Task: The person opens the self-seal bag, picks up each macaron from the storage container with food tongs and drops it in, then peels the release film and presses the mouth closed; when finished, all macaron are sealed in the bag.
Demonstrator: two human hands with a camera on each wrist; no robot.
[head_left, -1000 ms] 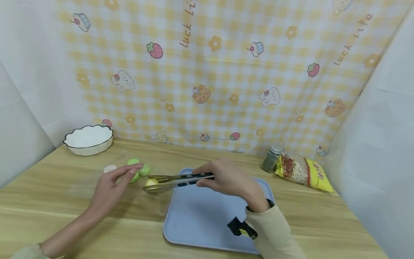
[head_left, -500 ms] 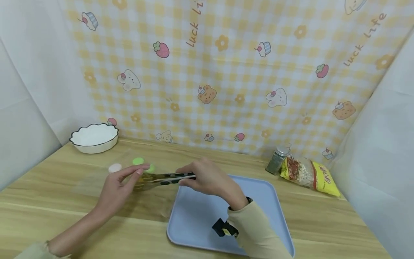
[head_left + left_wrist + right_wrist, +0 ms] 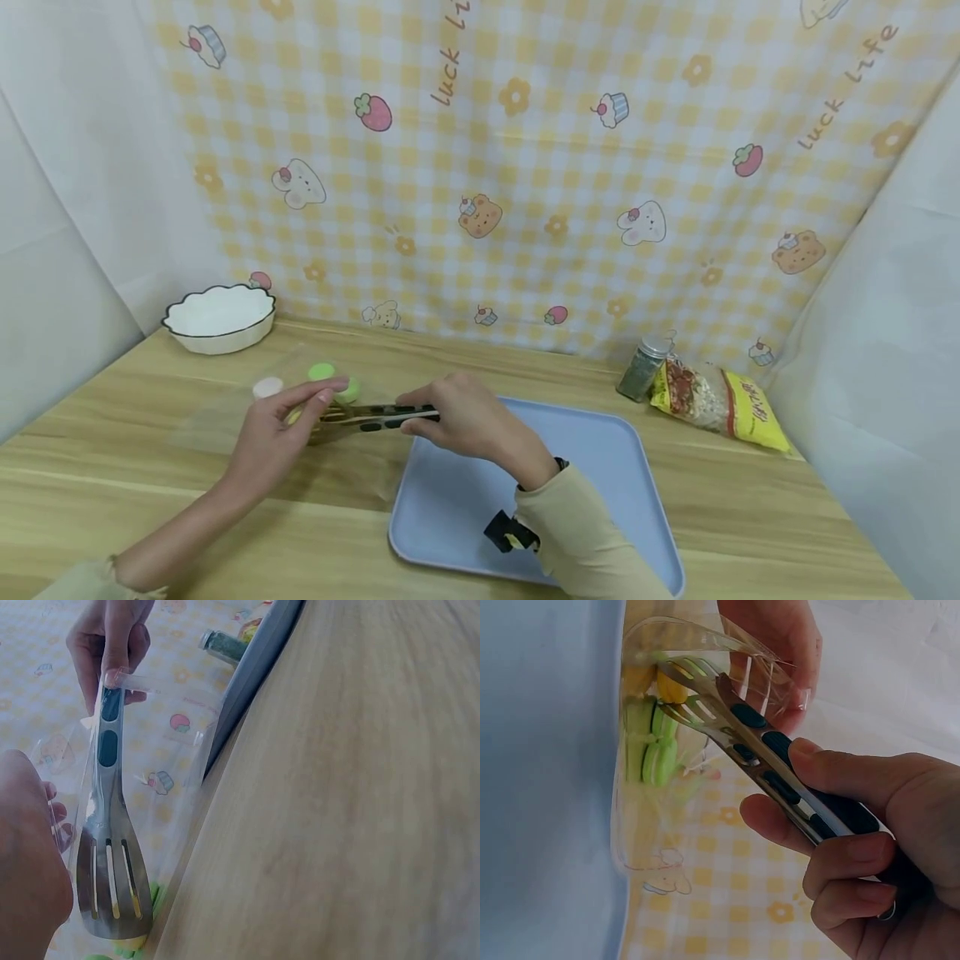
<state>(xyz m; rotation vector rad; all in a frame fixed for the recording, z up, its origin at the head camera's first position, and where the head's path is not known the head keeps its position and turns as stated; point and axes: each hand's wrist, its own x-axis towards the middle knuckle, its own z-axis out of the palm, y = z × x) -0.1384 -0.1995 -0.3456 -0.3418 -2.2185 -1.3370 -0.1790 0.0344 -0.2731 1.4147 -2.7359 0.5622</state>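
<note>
My right hand point(image 3: 465, 421) grips metal tongs point(image 3: 375, 417) with dark handle pads, pointing left. Their slotted heads reach into a clear plastic box point(image 3: 618, 832). At the heads sits a yellow macaron point(image 3: 671, 688), partly hidden by them in the right wrist view. Green macarons point(image 3: 660, 761) stand in the box beside it, and a pale pink one point(image 3: 267, 387) shows at its left. My left hand point(image 3: 262, 433) holds the box's clear plastic edge between thumb and fingers; in the left wrist view its fingertips show behind the plastic.
A blue tray point(image 3: 442, 533) lies under my right forearm. A white scalloped dish point(image 3: 225, 333) stands at the back left. At the back right are a spice jar point(image 3: 643, 371) and a yellow food packet point(image 3: 750, 412). A checked curtain point(image 3: 525, 167) hangs behind the table.
My right hand has moved left with the tongs, bringing the yellow macaron from beside the tray to the box near my left hand. The left hand stays nearly in place.
</note>
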